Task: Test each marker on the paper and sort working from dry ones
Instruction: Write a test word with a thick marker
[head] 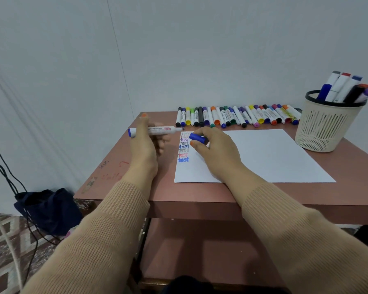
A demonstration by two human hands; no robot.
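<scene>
Your left hand [146, 143] grips the blue marker [155, 130] level above the surface [136, 187], tip toward the paper [263, 155], while your right hand [216, 149] pinches its cap [197, 138] over the column of test words [184, 148], probably ready to recap. The untested markers [238, 116] lie in a row behind the paper, near the basket [325, 128].

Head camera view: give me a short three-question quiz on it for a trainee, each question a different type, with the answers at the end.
1. True or false: the blue cap is on the marker that the left hand holds.
2. Multiple choice: the written words sit in which part of the paper? A) along its left edge B) in the middle C) along its right edge
3. Short answer: which word is repeated on the paper?

Key: 1 false, the right hand pinches the cap, off the marker. 2 A. 3 test.
</scene>
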